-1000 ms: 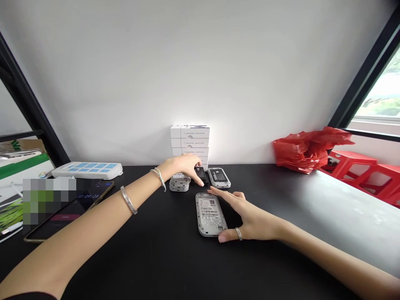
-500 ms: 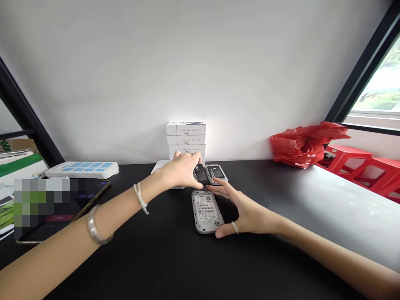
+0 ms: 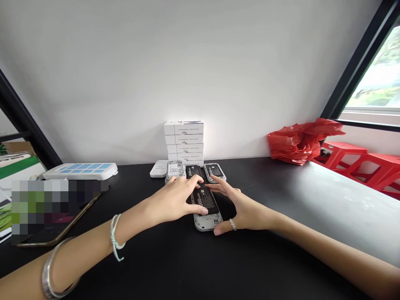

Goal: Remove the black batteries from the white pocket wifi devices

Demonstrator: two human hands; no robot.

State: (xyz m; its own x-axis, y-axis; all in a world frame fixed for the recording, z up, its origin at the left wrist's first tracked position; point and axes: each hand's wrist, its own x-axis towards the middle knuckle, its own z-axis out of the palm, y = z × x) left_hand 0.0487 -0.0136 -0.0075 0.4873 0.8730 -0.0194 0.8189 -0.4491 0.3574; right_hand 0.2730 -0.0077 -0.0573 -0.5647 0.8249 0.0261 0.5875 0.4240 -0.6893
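A flat black battery (image 3: 205, 199) with white print is pinched in my left hand (image 3: 178, 196), its thumb at the near end and fingers at the far end. It is over the white open-backed device (image 3: 204, 225), covering most of the printed label inside; whether it is seated I cannot tell. My right hand (image 3: 240, 208) curves around the device's right side, with its thumb at the near corner and fingers at the far edge. Just beyond lie another black battery (image 3: 194, 171), a device with a battery in it (image 3: 215, 170) and open device casings (image 3: 175, 168).
White boxes (image 3: 184, 139) are stacked against the wall, with a closed white device (image 3: 158, 168) at their left. A power strip (image 3: 81, 171) and a phone (image 3: 59, 229) lie to the left. At the right are a red plastic bag (image 3: 293, 141) and red stools (image 3: 350, 162).
My left hand has come back toward me from the rear batteries, bringing a battery over the device. My right hand has stayed nearly still at the device's side.
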